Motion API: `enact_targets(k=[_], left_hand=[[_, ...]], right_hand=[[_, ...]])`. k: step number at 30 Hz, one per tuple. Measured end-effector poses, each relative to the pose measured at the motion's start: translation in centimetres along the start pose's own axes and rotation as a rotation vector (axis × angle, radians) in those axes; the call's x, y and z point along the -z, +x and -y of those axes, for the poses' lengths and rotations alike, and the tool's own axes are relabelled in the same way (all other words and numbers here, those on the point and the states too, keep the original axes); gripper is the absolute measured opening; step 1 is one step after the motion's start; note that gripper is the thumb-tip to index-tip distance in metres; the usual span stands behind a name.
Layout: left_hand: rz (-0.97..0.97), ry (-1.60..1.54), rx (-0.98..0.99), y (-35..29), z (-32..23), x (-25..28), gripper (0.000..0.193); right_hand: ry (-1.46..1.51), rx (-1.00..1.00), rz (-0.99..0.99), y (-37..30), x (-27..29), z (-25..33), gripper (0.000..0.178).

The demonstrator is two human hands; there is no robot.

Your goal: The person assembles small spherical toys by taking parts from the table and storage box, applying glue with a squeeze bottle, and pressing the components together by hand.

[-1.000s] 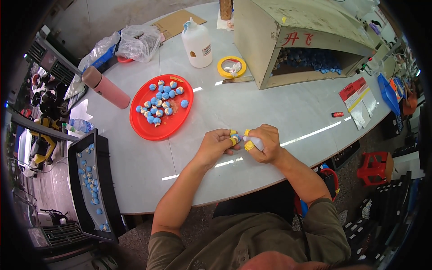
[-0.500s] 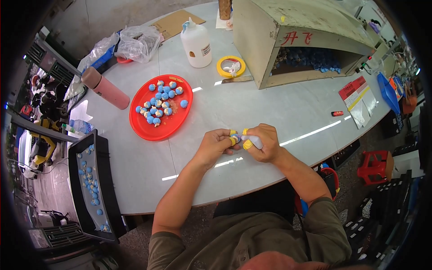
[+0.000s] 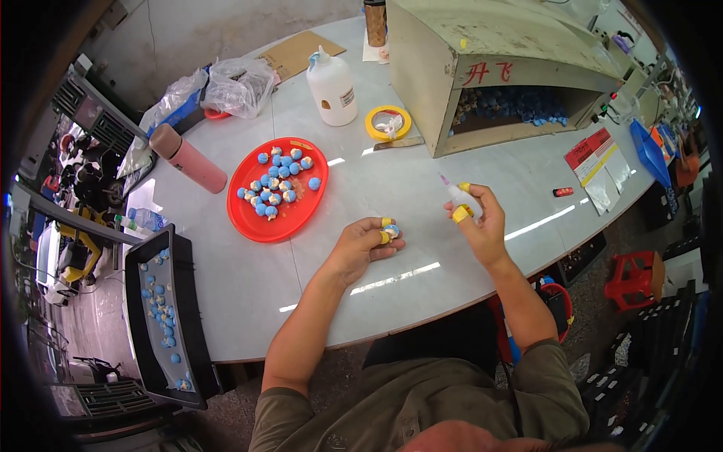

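Note:
Between the yellow-wrapped fingertips of my left hand (image 3: 361,248) is a small blue-and-white ball (image 3: 392,231), held just above the table. My right hand (image 3: 484,224), also with yellow wraps on its fingers, grips a small translucent squeeze bottle (image 3: 457,194). The bottle's thin pinkish nozzle points up and left, apart from the ball. A red round plate (image 3: 260,230) with several similar blue and cream balls (image 3: 284,172) lies beyond my left hand. One ball sits apart near the plate's right edge.
A black tray (image 3: 197,331) with more balls stands at the left table edge, near a pink flask (image 3: 188,162). Farther back are a white bottle (image 3: 332,90), yellow tape roll (image 3: 369,124), knife (image 3: 399,143) and beige box (image 3: 444,120) with blue pieces. A red lighter (image 3: 562,192) lies right.
My right hand has drawn the squeeze bottle away from the ball, to the right and up, and its nozzle now points away. My left hand still holds the ball in nearly the same spot.

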State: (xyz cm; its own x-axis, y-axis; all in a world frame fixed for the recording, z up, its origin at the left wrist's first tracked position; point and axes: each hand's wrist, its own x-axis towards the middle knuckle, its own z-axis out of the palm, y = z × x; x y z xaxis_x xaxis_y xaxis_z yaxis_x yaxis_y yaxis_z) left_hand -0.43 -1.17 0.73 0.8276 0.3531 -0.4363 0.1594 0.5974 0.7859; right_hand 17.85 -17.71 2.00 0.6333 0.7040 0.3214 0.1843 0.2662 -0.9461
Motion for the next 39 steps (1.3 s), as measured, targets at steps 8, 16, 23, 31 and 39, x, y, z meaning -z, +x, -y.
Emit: enact_targets(k=[8, 16, 23, 31, 39], left_hand=[[-0.005, -0.007, 0.000, 0.2, -0.2, -0.2, 0.027], [-0.031, 0.077, -0.048, 0.1, 0.2, 0.4, 0.027], [-0.047, 0.022, -0.059, 0.1, 0.0, -0.6, 0.023], [-0.046, 0.025, -0.066, 0.3, 0.1, -0.8, 0.020], [-0.043, 0.002, -0.042, 0.1, 0.2, -0.4, 0.023]], right_hand=[[-0.488, -0.070, -0.455, -0.3, 16.7, -2.6, 0.023], [-1.082, -0.180, -0.895, -1.1, 26.9, -5.5, 0.033], [-1.160, -0.244, -0.890, -1.8, 26.8, -4.7, 0.041], [-0.991, 0.389, -0.583, 3.4, 15.8, -1.5, 0.017], [-1.295, 0.144, -0.155, 19.5, 14.4, -8.9, 0.028]])
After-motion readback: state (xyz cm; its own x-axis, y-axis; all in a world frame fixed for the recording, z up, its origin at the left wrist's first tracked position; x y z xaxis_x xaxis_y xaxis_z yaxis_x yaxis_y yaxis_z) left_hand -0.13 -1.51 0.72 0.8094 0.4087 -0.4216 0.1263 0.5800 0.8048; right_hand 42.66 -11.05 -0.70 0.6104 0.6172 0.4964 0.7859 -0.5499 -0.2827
